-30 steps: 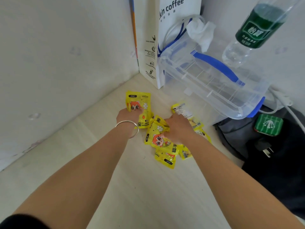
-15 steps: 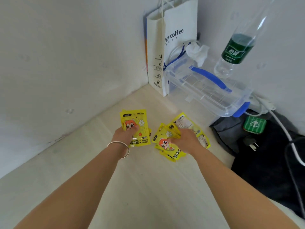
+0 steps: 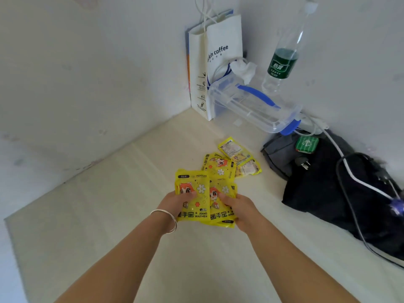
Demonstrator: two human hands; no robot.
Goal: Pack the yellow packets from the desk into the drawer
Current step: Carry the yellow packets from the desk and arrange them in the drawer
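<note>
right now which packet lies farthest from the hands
The packet nearest the clear box, at the far end of the pile. It shows its white printed back, while those in the left hand and right hand show cartoon fronts.

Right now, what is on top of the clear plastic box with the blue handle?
A crumpled white tissue lies on the lid of the clear plastic box, at its far end. A green-labelled clear bottle rises beside it; whether it stands on the lid is unclear.

Two yellow packets (image 3: 192, 197) are held side by side; three other packets (image 3: 218, 166) overlap on the desk (image 3: 122, 204).
</note>
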